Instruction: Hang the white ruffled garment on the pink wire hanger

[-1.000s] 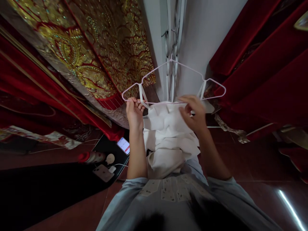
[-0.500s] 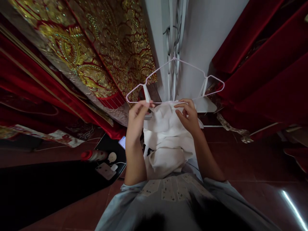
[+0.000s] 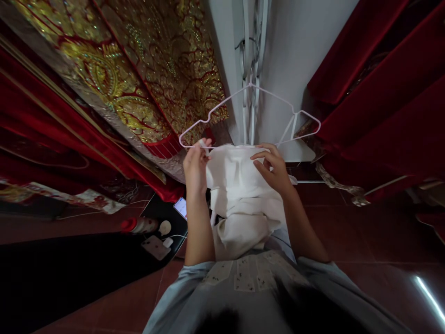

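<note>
A pale pink clothes hanger (image 3: 217, 106) hangs by its hook from the metal rack. Below its lower bar, a white garment (image 3: 239, 185) drapes down toward my lap, its upper edge close to the bar. At the left end of the bar, my left hand (image 3: 197, 164) pinches a white strap (image 3: 204, 146). My right hand (image 3: 273, 166) has bent fingers against the garment's upper right edge and the bar, thumb and index finger on the cloth. Another white strap (image 3: 294, 126) remains looped over the hanger's right notch.
Gold-sequinned red garments (image 3: 153, 79) hang at the left, dark red ones (image 3: 378, 111) at the right. A metal rack (image 3: 252, 109) stands against the white wall. To the left, a black table (image 3: 149, 208) carries a red-capped bottle (image 3: 139, 225), phones (image 3: 156, 247) and a charger (image 3: 168, 242).
The left strap has come off the hanger's left notch and is now in my left hand, which moved slightly left. The garment's top is spread flatter. My right hand has barely moved.
</note>
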Demonstrator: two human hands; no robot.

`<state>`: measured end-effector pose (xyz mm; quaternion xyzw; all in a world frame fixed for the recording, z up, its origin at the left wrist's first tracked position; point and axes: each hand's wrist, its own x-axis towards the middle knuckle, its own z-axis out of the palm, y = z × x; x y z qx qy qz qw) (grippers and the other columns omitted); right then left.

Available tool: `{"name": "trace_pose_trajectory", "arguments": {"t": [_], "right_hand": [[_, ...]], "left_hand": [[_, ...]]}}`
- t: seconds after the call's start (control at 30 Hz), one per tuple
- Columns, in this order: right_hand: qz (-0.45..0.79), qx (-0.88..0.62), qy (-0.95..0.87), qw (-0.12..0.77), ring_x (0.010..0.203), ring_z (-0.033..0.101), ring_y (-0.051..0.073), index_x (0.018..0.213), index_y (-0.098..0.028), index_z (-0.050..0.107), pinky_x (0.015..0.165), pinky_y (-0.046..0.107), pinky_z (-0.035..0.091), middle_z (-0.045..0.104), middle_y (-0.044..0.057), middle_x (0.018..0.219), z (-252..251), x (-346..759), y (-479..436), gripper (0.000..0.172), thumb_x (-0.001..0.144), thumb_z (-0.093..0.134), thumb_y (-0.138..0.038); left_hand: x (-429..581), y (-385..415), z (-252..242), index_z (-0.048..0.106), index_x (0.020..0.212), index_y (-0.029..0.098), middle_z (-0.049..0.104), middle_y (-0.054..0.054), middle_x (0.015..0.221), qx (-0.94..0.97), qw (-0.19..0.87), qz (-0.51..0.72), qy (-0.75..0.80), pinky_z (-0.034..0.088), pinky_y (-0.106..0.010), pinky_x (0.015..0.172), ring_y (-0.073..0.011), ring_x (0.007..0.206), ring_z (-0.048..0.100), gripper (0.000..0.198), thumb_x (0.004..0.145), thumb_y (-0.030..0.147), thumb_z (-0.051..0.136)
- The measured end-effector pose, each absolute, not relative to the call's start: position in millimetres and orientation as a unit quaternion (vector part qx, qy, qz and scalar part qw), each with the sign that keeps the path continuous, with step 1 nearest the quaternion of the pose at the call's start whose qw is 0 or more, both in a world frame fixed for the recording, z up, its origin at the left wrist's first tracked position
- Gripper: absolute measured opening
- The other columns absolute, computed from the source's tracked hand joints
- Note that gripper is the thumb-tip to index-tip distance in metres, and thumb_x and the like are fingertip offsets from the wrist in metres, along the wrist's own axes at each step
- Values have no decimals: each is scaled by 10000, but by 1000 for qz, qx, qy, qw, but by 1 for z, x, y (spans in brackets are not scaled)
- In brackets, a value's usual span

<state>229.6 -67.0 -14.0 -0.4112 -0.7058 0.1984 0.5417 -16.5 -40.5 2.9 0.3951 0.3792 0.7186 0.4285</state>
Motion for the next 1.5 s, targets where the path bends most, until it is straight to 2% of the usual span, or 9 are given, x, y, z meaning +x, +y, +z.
{"name": "trace_pose_trajectory", "arguments": {"t": [0.27,0.47,0.57,0.7,0.87,1.1,1.23,1.37,1.5], "right_hand": [[57,-482,-544,684,796,640,155,1232,-306,722,604,298,538,668,88,1259,-7,260,-51,290,972,640,-408],[225,-527,-604,554,531,409,72,920,-223,798,464,225,305,664,-5,770,24,302,-36,213,882,774,-431],[252,-476,-597,595,517,400,58,1063,-264,811,445,228,274,769,21,972,37,300,-31,224,881,753,-380],[182,-420,-518,723,549,430,61,1339,-320,737,476,273,361,736,62,1360,33,308,-13,455,888,688,-289],[-1,-429,-415,802,786,616,168,1288,-254,773,647,350,516,722,108,1174,4,331,-10,400,907,745,-371],[51,-443,-554,703,668,649,148,1051,-265,839,580,312,503,807,46,976,0,299,-43,252,876,771,-433],[97,-458,-647,601,569,521,99,1150,-285,826,553,285,464,835,20,1002,8,278,-50,291,883,746,-371],[138,-452,-639,607,538,440,87,1228,-293,787,544,282,440,834,20,1071,6,276,-53,354,885,731,-361],[201,-450,-636,594,516,414,73,1285,-292,735,524,274,413,822,30,1133,2,276,-55,439,850,760,-345]], "left_hand": [[7,-47,19,658,872,212,780,-45,862,370,464,749,295,550,-194,633,-184,896,794,402,851,561,858],[12,-44,14,619,865,219,752,-17,827,361,464,757,286,560,-190,617,-166,833,784,440,835,578,871],[12,-43,14,605,860,216,739,-15,811,356,466,753,300,549,-183,603,-159,822,782,426,871,570,843],[5,-43,18,591,847,212,737,-20,807,360,476,742,306,551,-182,597,-161,825,787,402,900,531,829],[0,-43,19,593,849,216,744,-17,808,360,484,738,303,555,-173,587,-168,853,797,383,902,510,833],[14,-42,6,642,857,225,782,-31,887,358,515,723,288,584,-171,611,-177,929,803,354,857,505,858],[7,-42,0,684,944,228,812,-62,984,378,500,716,308,603,-200,649,-207,982,807,362,849,538,845],[-25,-37,1,731,1131,240,807,-87,1212,408,369,761,345,621,-230,752,-224,1073,797,453,796,498,893],[-52,-29,6,780,1089,232,806,-97,1211,422,304,774,361,634,-291,908,-245,1131,787,390,786,446,899]]}}
